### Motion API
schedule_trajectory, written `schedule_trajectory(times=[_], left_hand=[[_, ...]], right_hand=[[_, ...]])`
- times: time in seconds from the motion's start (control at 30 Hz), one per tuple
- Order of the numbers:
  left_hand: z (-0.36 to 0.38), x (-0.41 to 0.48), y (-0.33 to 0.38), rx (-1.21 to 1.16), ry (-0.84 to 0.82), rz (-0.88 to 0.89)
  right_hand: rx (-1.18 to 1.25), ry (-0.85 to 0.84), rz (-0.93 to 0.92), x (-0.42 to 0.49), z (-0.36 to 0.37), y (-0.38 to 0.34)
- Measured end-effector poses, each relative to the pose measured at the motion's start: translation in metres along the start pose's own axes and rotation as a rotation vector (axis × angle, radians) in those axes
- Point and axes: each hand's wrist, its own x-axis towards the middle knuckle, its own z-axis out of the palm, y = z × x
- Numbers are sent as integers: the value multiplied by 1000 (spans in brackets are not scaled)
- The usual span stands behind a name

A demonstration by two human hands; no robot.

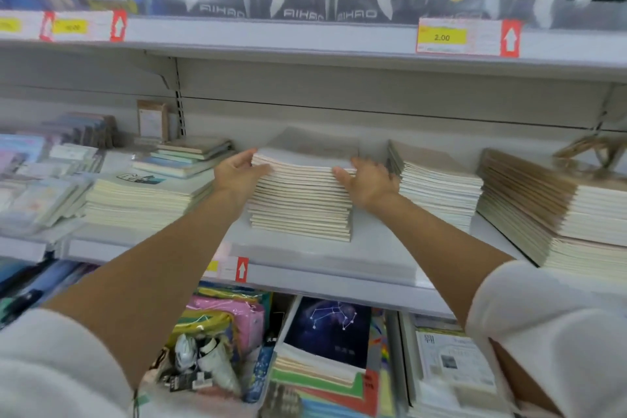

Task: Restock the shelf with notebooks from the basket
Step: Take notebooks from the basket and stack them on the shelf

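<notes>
- Cream page edges mark the left stack (146,197) on the shelf (305,258), near our work but not touching it.
- Our left grip (237,173) is clamped on the upper left corner of the middle stack of notebooks (300,210), with its fingers curled round the top layers.
- That middle stack sits on the shelf, set back from the front rail, between the left stack and the grey-covered stack (437,180).
- Our right grip (368,183) is clamped on the upper right corner and sits just beside the grey-covered stack.
- Farthest right stands a brown-covered stack (543,210).
- We cannot see the basket. Blur smears the top covers, so we may be holding only the top few notebooks rather than the whole pile.
- Risk: the upper notebooks sag slightly between our hands, so an uneven release could fan them forward off the pile.
- Risk: the lower layers sit staggered, and a sideways push could skew the pile further.
- Risk: our right knuckles are close enough to the grey-covered stack to drag its top covers.
- Count: we see two hands and four tall stacks. One red-arrow price label (241,269) sits on the rail below the middle stack.
</notes>
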Motion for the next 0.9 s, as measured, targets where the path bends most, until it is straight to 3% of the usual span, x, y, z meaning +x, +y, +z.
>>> schedule_trajectory(times=[0.13, 0.27, 0.4, 0.6, 0.77, 0.9], left_hand=[[-24, -19, 6, 89, 126, -1], [-65, -58, -11, 320, 216, 9], [-121, -102, -46, 460, 226, -97], [-224, -181, -102, 524, 285, -436], [-299, -246, -153, 437, 441, -616], [-351, -300, -198, 304, 495, -866]], right_hand=[[60, 277, -218, -31, 4, -17], [441, 242, -297, -85, 26, -50], [591, 84, -315, -145, 64, -84], [594, -344, -286, -226, 142, -128], [650, -689, -312, -297, 211, -153], [521, -908, -398, -346, 256, -157]])
